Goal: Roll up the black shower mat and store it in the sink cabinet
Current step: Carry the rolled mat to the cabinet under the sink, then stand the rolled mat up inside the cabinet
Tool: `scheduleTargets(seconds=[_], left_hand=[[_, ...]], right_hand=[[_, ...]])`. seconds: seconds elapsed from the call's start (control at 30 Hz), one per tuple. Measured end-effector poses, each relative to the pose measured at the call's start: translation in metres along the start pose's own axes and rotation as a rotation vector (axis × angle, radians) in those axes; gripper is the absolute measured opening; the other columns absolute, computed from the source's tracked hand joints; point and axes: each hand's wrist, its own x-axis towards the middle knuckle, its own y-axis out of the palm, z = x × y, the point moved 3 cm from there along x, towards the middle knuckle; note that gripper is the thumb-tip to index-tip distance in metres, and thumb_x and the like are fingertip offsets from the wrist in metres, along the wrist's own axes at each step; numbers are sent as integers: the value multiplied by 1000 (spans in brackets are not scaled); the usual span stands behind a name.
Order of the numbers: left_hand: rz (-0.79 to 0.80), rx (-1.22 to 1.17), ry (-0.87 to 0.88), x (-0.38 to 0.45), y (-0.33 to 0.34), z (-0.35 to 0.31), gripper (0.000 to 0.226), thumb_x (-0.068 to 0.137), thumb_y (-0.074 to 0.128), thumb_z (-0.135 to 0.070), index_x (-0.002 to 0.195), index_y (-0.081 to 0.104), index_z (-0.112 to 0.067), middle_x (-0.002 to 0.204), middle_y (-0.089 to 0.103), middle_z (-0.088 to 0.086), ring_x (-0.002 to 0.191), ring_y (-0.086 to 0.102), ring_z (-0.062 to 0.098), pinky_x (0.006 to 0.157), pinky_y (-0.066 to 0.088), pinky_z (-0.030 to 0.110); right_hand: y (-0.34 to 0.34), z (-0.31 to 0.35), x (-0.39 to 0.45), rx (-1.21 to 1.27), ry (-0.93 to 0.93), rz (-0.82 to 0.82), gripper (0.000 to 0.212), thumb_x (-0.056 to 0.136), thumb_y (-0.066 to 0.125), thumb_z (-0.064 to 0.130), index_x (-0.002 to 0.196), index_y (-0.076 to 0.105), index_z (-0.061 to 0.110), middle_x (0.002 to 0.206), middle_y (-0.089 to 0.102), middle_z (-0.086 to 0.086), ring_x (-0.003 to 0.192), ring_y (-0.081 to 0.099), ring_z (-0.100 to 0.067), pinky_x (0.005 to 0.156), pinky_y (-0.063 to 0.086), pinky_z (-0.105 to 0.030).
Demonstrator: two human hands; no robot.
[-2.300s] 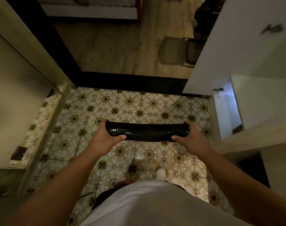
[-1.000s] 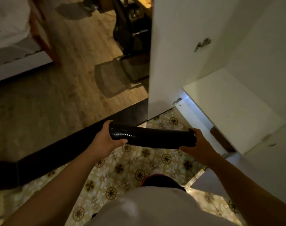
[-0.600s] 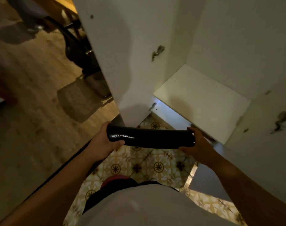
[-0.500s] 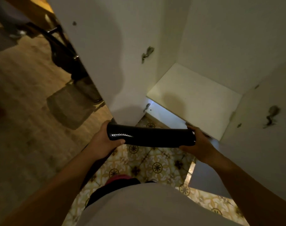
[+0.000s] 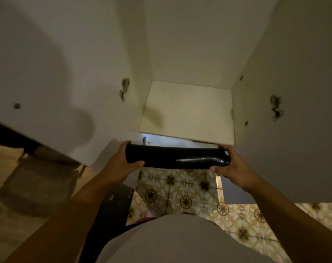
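The black shower mat (image 5: pixel 174 157) is rolled into a tight glossy tube and held level in mid-air. My left hand (image 5: pixel 121 164) grips its left end and my right hand (image 5: pixel 231 168) grips its right end. Directly behind the roll stands the open sink cabinet, with its bare white floor panel (image 5: pixel 188 111) just beyond and slightly above the roll. The roll hangs at the cabinet's front edge, outside the opening.
The cabinet's left door (image 5: pixel 66 76) and right door (image 5: pixel 298 103) both stand open, flanking the roll, each with a metal hinge. Patterned floor tiles (image 5: pixel 180 190) lie below. A wooden floor (image 5: pixel 28 186) and dark threshold are at the left.
I have turned from the doorway to face the cabinet squarely. The rolled mat has come up to the cabinet's front edge, with both hands holding the same ends.
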Motion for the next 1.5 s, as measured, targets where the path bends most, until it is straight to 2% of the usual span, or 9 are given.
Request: scheduleTargets(seconds=[0.13, 0.33, 0.47, 0.7, 0.87, 1.03, 1.13, 1.33, 1.5], left_hand=[[99, 23, 21, 24, -8, -2, 91, 80, 74, -38, 150, 18, -25, 134, 41, -7, 119, 40, 9, 95, 36, 27], [176, 17, 59, 43, -3, -10, 83, 84, 71, -32, 149, 20, -24, 128, 40, -11, 118, 40, 7, 91, 36, 20], [187, 26, 77, 47, 5, -18, 73, 88, 67, -28, 147, 24, -24, 124, 43, -13, 115, 42, 5, 74, 36, 3], [189, -45, 34, 51, 27, -33, 65, 90, 63, -19, 146, 29, -24, 124, 51, -6, 110, 52, 14, 87, 45, 24], [202, -70, 6, 58, 49, -44, 54, 92, 59, -11, 128, 30, -38, 97, 55, -12, 80, 59, -5, 62, 45, 3], [214, -102, -4, 78, 69, -41, 54, 92, 54, 3, 113, 39, -45, 86, 57, -7, 67, 60, -14, 54, 44, 5], [290, -59, -45, 103, 78, -34, 57, 94, 55, -8, 123, 29, -50, 88, 58, -11, 61, 56, -12, 53, 44, 7], [408, -72, -135, 175, 93, 12, 58, 95, 55, -15, 120, 29, -60, 106, 60, -12, 71, 62, -6, 60, 48, 15], [424, -65, -189, 250, 120, 89, 59, 95, 55, -17, 135, 31, -54, 107, 64, -12, 75, 63, 2, 65, 49, 24]], right_hand=[[9, -3, -8, 102, 70, -44, 76, 74, 80, 10, 135, 39, 28, 112, 56, 1, 82, 60, -11, 57, 48, -16], [7, -8, -14, 186, 114, -82, 70, 76, 76, 5, 132, 41, 29, 117, 53, -4, 84, 60, -19, 55, 49, -20], [-10, -12, -6, 202, 120, -67, 70, 75, 78, 6, 131, 43, 29, 114, 55, -6, 82, 61, -17, 55, 50, -19], [-45, -25, 18, 207, 124, -18, 68, 74, 79, 9, 129, 46, 34, 117, 57, -10, 85, 61, -21, 57, 51, -22], [-69, -38, 39, 184, 139, 16, 66, 73, 80, 10, 127, 49, 34, 114, 59, -15, 82, 61, -21, 57, 51, -23], [-81, -51, 64, 204, 178, -8, 67, 74, 79, 4, 125, 51, 37, 112, 61, -8, 79, 61, -17, 54, 50, -21], [-80, -66, 79, 202, 220, -9, 68, 75, 77, 3, 129, 49, 32, 113, 59, -5, 80, 59, -14, 54, 49, -18], [-63, -117, 136, 237, 309, -36, 72, 75, 73, -8, 136, 45, 17, 105, 61, -6, 63, 65, -2, 51, 48, -17], [-21, -184, 201, 203, 358, -63, 72, 72, 79, 0, 130, 47, 29, 106, 61, -5, 66, 62, -1, 54, 48, -16]])
